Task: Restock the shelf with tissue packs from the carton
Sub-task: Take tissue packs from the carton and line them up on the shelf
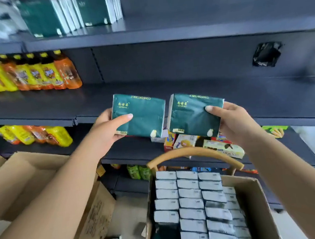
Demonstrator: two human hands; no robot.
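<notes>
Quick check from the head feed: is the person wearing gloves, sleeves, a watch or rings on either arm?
No. The left hand and right hand are bare, without gloves. Both forearms are uncovered as far as the frame shows: no sleeves, watch, bracelet or visible rings. Fingernails look short and unpainted.

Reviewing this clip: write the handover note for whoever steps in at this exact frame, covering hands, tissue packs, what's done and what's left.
Left hand grips one green tissue pack; right hand grips a second pack. Both are held side by side in front of the middle shelf, not yet set down.
Done: some green packs already stand on the top shelf.
Left: shelve these two, then continue from the carton, still nearly full of packs.
</notes>
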